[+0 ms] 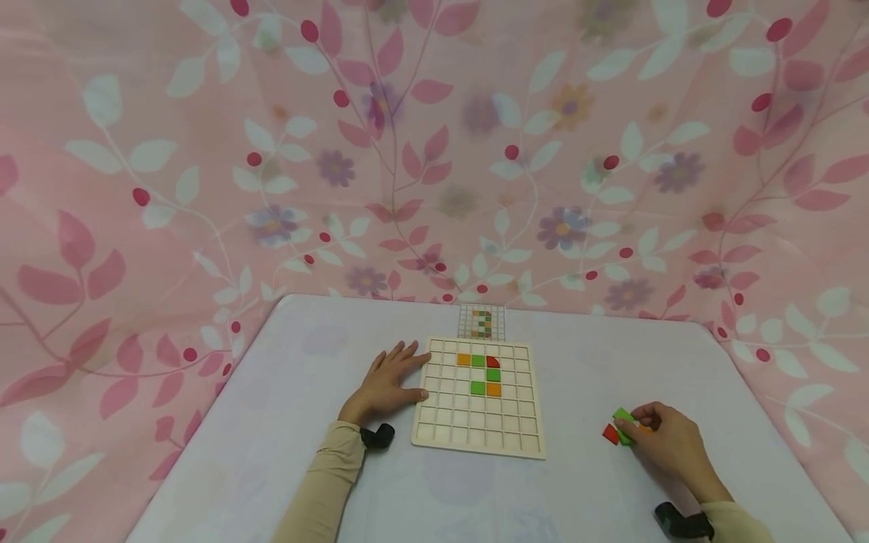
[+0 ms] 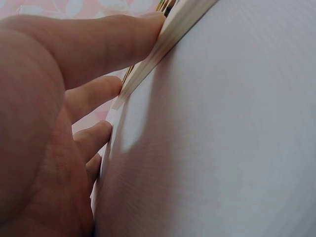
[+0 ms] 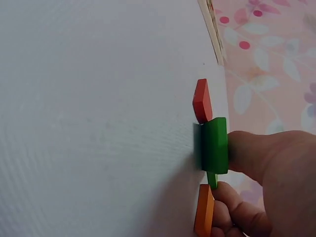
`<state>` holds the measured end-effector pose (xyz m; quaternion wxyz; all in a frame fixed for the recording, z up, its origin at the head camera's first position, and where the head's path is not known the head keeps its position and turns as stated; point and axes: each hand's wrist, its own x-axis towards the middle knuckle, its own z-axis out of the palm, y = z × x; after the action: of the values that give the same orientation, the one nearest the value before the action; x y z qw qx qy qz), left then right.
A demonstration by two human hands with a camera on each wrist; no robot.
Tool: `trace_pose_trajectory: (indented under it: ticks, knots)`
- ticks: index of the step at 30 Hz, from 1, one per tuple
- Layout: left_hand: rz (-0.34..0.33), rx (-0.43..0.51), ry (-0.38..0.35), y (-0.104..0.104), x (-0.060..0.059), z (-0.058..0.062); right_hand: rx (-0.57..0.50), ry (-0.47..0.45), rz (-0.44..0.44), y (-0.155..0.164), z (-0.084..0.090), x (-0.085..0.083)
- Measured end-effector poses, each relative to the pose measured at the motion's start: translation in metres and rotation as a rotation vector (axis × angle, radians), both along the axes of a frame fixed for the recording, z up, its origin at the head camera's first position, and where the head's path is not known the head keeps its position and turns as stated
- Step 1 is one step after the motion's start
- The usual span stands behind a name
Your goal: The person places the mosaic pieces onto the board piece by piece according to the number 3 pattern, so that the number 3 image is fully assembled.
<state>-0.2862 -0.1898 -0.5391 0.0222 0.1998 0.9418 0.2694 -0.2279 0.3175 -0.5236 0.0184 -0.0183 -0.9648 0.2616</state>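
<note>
A wooden grid board [image 1: 475, 422] lies mid-table, with several orange, green and red tiles in its upper cells. My left hand [image 1: 390, 385] is at its left side, fingers spread, thumb and index finger touching the edge. Over to the right, my right hand [image 1: 668, 441] bends over a small group of loose tiles. Its thumb is against a green tile [image 3: 215, 145], the fingers curled behind. A second green tile [image 3: 212, 179] shows by the fingertips. Close by are a red tile [image 1: 611, 434] and an orange tile [image 3: 204, 211], the latter partly under the hand in the head view.
A small printed card [image 1: 482, 323] with a coloured grid pattern stands behind the board. The white-covered table [image 1: 577, 362] backs onto a pink floral cloth [image 1: 434, 151]. Dark wrist cameras sit at both sleeves.
</note>
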Motion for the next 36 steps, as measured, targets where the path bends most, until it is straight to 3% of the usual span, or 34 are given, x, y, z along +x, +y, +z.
trace_pose_trajectory:
  ticks: [9,36]
  knots:
    - [-0.005,0.020,0.018,0.000,0.001,0.003,-0.007,-0.033,0.006,-0.002,0.003,-0.002]
    - [-0.010,0.008,0.013,0.000,0.000,0.000,-0.090,0.046,0.091,-0.042,-0.002,-0.018]
